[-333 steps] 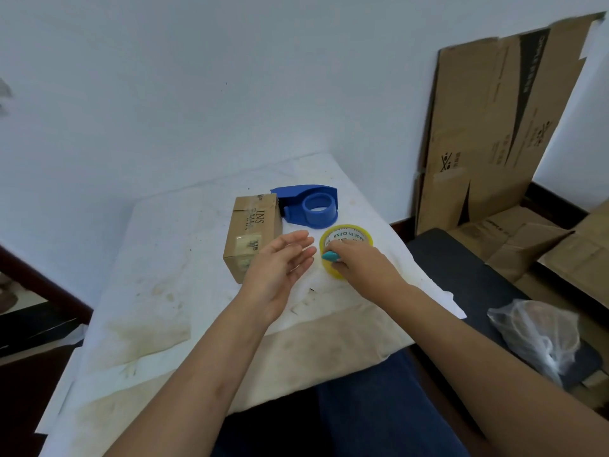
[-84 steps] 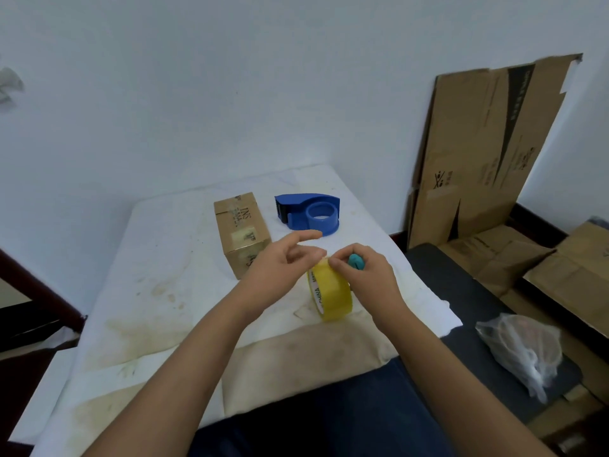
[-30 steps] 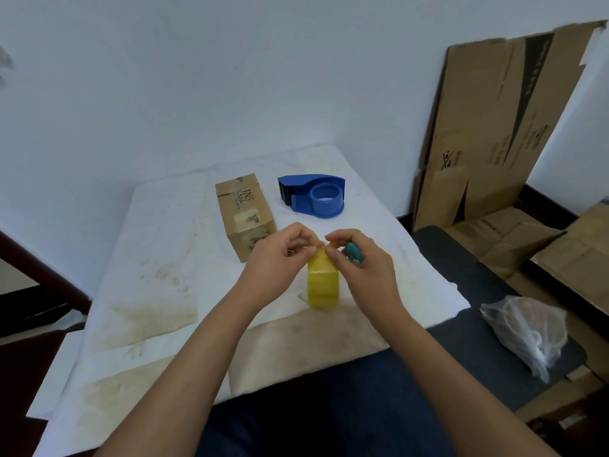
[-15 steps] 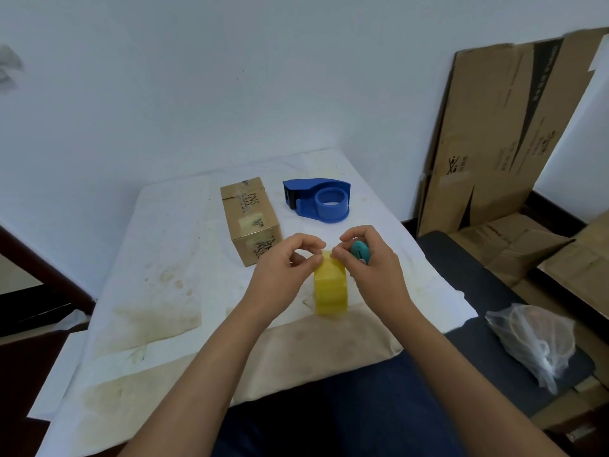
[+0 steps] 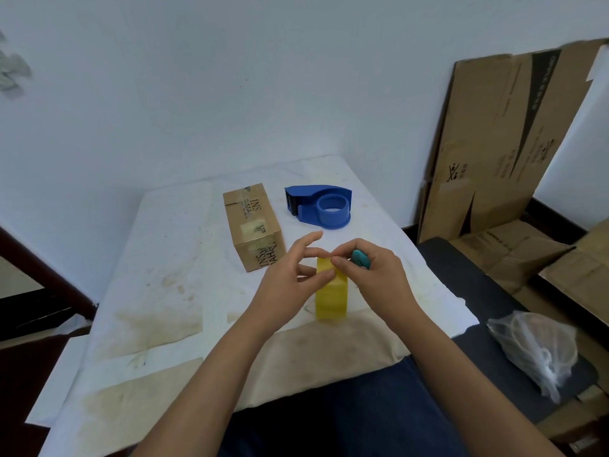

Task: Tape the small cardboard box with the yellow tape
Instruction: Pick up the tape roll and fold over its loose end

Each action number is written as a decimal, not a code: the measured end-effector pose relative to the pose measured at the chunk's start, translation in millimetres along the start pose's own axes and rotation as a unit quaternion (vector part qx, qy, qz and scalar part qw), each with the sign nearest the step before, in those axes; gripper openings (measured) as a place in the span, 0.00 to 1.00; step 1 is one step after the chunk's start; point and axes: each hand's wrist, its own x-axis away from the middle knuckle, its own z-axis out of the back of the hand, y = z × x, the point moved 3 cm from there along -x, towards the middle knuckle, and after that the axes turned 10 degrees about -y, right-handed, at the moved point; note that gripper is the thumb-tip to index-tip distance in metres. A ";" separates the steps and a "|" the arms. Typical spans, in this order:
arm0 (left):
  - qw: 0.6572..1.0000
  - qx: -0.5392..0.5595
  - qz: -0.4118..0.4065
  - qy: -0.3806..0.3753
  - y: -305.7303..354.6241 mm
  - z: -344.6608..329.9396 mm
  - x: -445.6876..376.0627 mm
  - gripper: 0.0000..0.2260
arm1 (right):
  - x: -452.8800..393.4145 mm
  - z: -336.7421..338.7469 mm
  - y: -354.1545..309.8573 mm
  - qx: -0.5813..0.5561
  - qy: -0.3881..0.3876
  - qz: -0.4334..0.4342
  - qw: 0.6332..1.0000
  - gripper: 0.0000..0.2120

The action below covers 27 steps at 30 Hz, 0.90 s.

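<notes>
The yellow tape roll (image 5: 331,300) stands on edge over the near middle of the table, held between both hands. My left hand (image 5: 290,278) grips its left side with the thumb, index finger lifted. My right hand (image 5: 379,275) pinches at the roll's top rim with thumb and finger; a teal thing (image 5: 360,258) shows at that hand, what it is I cannot tell. The small cardboard box (image 5: 253,225) lies closed on the table behind my left hand, apart from both hands.
A blue tape dispenser (image 5: 321,207) with no roll in it sits behind the hands, right of the box. The stained white cloth covers the table (image 5: 158,291). Flattened cardboard (image 5: 514,136) leans on the wall at right; a plastic bag (image 5: 537,347) lies on a dark seat.
Over eleven seconds the roll went from lying flat to standing on edge in both hands. In the last second the hands barely moved; my left index finger lifted off the roll.
</notes>
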 end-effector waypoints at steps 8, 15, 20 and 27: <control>1.000 0.011 -0.005 0.019 -1.2 1.2 0.6 0.19 | 6.2 -2.4 -5.5 0.023 0.029 0.031 0.999 0.05; 1.000 0.016 -0.001 0.020 -1.8 2.0 1.1 0.17 | 7.3 -3.5 -6.5 0.031 0.035 0.044 0.998 0.06; 1.000 0.021 -0.002 0.021 -0.9 1.5 0.3 0.17 | 9.6 -2.7 -11.9 0.054 0.025 0.060 0.996 0.07; 0.993 0.112 -0.006 0.030 -6.1 -0.8 -2.1 0.10 | -1.4 3.4 -13.3 0.060 -0.011 0.028 0.998 0.05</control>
